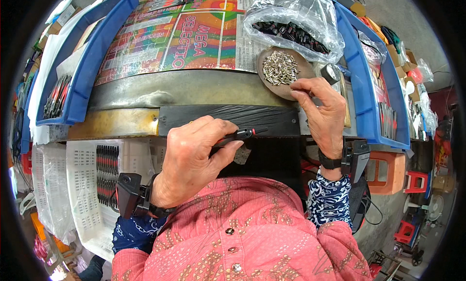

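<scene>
My left hand (pixel 191 155) is closed around a black-and-red pen (pixel 244 134), with its thin dark refill pointing right over the table's front edge. My right hand (pixel 324 109) is at the near right rim of a round brown dish (pixel 287 93), thumb and forefinger pinched together. Whatever is in that pinch, if anything, is too small to make out. Heaped in the dish are many small silvery metal pen tips (pixel 280 67). Behind it, a clear plastic bag (pixel 325 19) lies open, showing small black parts (pixel 291 33).
Blue trays holding pens or refills flank the table, one at left (pixel 73 113) and one at right (pixel 371 130). Printed sheets (pixel 199 38) cover the tabletop. A white perforated crate (pixel 85 184) with rows of black-and-red pens (pixel 107 172) stands below left. A small round container (pixel 331 73) is beside my right hand.
</scene>
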Demonstrator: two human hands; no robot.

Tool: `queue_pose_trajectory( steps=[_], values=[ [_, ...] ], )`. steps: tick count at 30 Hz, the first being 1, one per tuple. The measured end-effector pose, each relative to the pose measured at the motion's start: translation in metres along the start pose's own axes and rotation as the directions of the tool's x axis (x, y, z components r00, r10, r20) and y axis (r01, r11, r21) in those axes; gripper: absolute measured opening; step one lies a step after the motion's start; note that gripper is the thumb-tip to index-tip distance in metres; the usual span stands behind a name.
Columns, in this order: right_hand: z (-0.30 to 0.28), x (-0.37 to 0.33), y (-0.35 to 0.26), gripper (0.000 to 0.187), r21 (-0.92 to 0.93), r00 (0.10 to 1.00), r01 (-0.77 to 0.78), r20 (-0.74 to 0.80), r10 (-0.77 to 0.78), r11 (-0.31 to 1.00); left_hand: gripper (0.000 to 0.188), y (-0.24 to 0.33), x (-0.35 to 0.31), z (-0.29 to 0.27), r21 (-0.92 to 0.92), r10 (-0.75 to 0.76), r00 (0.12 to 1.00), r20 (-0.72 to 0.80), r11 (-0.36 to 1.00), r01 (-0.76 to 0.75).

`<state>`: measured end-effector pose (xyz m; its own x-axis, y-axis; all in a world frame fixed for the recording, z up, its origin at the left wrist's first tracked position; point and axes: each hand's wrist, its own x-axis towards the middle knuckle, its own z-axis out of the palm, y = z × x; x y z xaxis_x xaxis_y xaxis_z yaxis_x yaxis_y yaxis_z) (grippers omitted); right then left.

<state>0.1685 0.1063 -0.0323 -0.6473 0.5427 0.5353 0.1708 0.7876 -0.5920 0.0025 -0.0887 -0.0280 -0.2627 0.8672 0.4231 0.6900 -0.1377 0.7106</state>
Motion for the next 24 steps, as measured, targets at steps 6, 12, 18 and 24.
queue_pose_trajectory(
  steps=[6,12,18,24],
  values=[
    [0.000,-0.001,-0.012,0.010,-0.019,0.999,-0.007,-0.054,0.006,1.000,0.020,0.000,0.001,0.002,0.006,0.000,1.000,-0.004,1.000,0.000],
    [0.005,-0.014,-0.043,0.009,0.183,0.998,0.023,0.058,-0.035,0.983,0.020,0.001,0.000,0.005,0.019,0.006,1.000,-0.002,1.000,-0.006],
    [0.017,-0.018,-0.055,0.011,0.294,0.992,0.074,0.078,-0.101,0.953,0.022,0.003,0.000,0.005,0.039,0.061,0.998,0.001,0.997,-0.061],
    [0.020,-0.021,-0.057,0.011,0.315,0.989,0.055,0.112,-0.095,0.947,0.027,0.005,-0.002,0.006,0.074,0.110,0.994,-0.010,0.991,-0.109]
  ],
)
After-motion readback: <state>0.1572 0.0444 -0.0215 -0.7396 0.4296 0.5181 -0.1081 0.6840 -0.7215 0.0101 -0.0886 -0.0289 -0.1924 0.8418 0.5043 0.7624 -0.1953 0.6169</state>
